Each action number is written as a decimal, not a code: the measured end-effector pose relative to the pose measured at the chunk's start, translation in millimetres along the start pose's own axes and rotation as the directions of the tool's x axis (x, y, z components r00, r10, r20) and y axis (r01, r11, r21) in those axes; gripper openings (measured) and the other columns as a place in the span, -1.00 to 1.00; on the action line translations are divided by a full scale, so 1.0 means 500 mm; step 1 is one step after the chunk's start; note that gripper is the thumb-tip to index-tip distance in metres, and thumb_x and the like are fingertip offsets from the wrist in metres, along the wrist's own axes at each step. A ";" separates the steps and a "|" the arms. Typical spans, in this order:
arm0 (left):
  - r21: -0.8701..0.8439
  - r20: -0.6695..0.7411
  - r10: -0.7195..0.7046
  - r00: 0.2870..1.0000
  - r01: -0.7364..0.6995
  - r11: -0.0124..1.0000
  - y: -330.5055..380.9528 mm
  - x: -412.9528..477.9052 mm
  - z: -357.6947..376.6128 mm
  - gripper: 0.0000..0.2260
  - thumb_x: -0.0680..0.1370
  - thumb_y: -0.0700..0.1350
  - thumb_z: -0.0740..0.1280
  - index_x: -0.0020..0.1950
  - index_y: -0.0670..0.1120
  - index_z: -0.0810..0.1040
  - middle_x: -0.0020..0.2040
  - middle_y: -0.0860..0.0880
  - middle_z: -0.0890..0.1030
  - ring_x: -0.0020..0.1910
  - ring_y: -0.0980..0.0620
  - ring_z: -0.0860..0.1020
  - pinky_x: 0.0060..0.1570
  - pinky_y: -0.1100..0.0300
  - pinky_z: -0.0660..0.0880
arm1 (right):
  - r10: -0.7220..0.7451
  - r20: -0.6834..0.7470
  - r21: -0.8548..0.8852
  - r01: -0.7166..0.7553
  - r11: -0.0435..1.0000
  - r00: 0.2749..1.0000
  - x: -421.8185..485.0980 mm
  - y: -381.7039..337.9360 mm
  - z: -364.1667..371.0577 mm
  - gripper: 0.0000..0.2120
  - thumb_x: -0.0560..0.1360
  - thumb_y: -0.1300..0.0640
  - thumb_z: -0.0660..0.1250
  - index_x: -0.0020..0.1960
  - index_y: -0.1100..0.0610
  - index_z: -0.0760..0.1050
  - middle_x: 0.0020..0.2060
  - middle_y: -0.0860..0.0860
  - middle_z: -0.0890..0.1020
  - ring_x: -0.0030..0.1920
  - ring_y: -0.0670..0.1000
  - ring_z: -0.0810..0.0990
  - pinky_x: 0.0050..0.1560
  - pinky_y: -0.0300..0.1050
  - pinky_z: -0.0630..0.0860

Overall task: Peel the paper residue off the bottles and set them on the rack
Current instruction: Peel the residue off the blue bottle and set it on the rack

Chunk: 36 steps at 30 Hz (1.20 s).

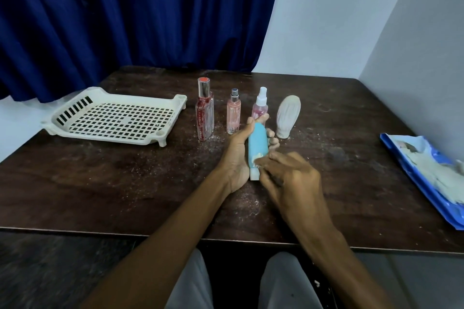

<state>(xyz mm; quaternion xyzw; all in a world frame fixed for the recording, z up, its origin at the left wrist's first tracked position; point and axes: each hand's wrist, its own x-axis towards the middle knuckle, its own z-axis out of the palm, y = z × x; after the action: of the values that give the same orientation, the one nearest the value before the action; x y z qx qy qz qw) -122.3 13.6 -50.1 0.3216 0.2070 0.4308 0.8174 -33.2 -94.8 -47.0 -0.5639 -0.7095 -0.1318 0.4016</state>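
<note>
On the dark wooden table (125,178) a cream perforated plastic rack (108,137) sits at ten o'clock, and a red-flecked glass bottle (205,115), a slim pink spray bottle (233,116), a white-nozzled pink spray bottle (261,104) and a white ribbed bottle (288,114) stand at twelve. At centre the left hand (236,158) clasps a light-blue plastic bottle (257,143); the blurred right hand (293,178) touches paper residue (257,158) near its white cap (254,176), pinching or not I cannot tell.

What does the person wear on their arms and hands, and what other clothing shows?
Nothing: the left forearm and right forearm are bare, with no sleeve in view. The left hand and right hand show no gloves, rings, watch or bands. Pale grey trousers cover the knees.
</note>
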 end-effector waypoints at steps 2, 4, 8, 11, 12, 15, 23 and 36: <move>0.011 -0.002 0.014 1.000 -0.014 1.000 -0.001 -0.001 0.001 -0.63 0.65 0.04 0.16 0.36 -0.13 0.45 -0.19 -0.10 0.52 -0.21 0.00 0.53 -0.05 0.15 0.54 | 0.005 -0.017 0.000 -0.005 1.000 1.000 -0.001 0.011 -0.005 -0.79 0.33 0.33 0.56 -0.06 0.16 0.70 -0.11 0.02 0.71 -0.22 0.07 0.61 -0.17 -0.12 0.57; 0.013 -0.006 0.023 1.000 -0.023 1.000 -0.001 -0.002 0.004 -0.55 0.58 0.04 0.22 0.40 -0.15 0.41 -0.19 -0.11 0.52 -0.21 -0.01 0.52 -0.08 0.14 0.52 | 0.017 -0.018 0.008 -0.017 1.000 1.000 0.006 0.017 -0.005 -0.80 0.34 0.34 0.55 -0.06 0.17 0.70 -0.12 0.02 0.71 -0.19 0.07 0.61 -0.14 -0.14 0.55; 0.007 -0.001 0.024 1.000 -0.024 1.000 -0.003 0.000 -0.002 -0.55 0.61 0.06 0.20 0.42 -0.14 0.40 -0.19 -0.11 0.54 -0.21 0.00 0.54 -0.08 0.15 0.54 | 0.013 0.000 -0.024 -0.013 1.000 1.000 0.009 0.001 0.006 -0.83 0.36 0.33 0.53 -0.07 0.17 0.69 -0.14 0.04 0.69 -0.20 0.09 0.59 -0.21 -0.04 0.61; 0.008 -0.002 0.026 1.000 -0.026 1.000 -0.002 0.001 -0.002 -0.56 0.62 0.06 0.18 0.41 -0.15 0.41 -0.19 -0.11 0.55 -0.23 0.00 0.55 -0.09 0.16 0.58 | -0.014 0.009 -0.033 0.014 0.999 1.000 -0.006 0.001 0.004 -0.83 0.35 0.31 0.54 -0.08 0.16 0.68 -0.14 0.02 0.69 -0.23 0.08 0.57 -0.24 -0.07 0.59; 0.010 -0.001 0.029 1.000 -0.029 1.000 -0.002 0.001 -0.002 -0.57 0.62 0.06 0.16 0.41 -0.16 0.42 -0.19 -0.11 0.56 -0.23 0.00 0.56 -0.11 0.17 0.59 | -0.014 0.012 -0.034 0.014 0.999 1.000 -0.011 0.006 0.001 -0.82 0.35 0.32 0.54 -0.08 0.15 0.68 -0.13 0.01 0.69 -0.23 0.08 0.58 -0.21 -0.08 0.57; 0.048 0.012 0.044 0.999 -0.044 0.998 -0.005 0.000 -0.004 -0.61 0.67 0.06 0.11 0.36 -0.15 0.46 -0.15 -0.13 0.58 -0.20 -0.02 0.57 -0.09 0.15 0.59 | 0.094 -0.005 0.023 -0.094 0.995 0.996 -0.020 0.026 -0.005 -0.83 0.38 0.31 0.51 -0.05 0.14 0.68 -0.13 0.00 0.71 -0.18 0.05 0.66 -0.10 -0.14 0.53; 0.122 -0.008 0.056 0.998 -0.054 0.991 -0.002 -0.007 -0.003 -0.59 0.70 0.08 0.03 0.25 -0.14 0.55 -0.13 -0.11 0.63 -0.15 -0.03 0.62 -0.07 0.10 0.60 | 0.439 -0.013 0.392 -0.400 0.829 0.898 -0.014 0.016 -0.029 -0.72 0.56 0.29 0.34 0.14 -0.02 0.64 -0.01 -0.17 0.66 -0.03 -0.24 0.63 -0.07 -0.41 0.50; 0.001 0.011 -0.015 1.000 0.015 1.000 -0.003 -0.005 0.002 -0.59 0.69 0.10 0.02 0.25 -0.14 0.50 -0.18 -0.10 0.56 -0.22 0.00 0.58 -0.42 0.24 0.47 | 0.238 -0.089 0.178 -0.220 0.959 0.967 -0.001 0.029 0.009 -0.82 0.46 0.27 0.48 0.03 0.09 0.71 -0.01 -0.07 0.71 -0.01 -0.09 0.64 0.12 -0.30 0.51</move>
<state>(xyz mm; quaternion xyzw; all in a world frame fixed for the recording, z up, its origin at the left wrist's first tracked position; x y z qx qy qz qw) -122.3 10.8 -50.3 0.3228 0.2048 0.4229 0.8216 -22.0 -87.6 -53.9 -0.5985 -0.6248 -0.0552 0.4983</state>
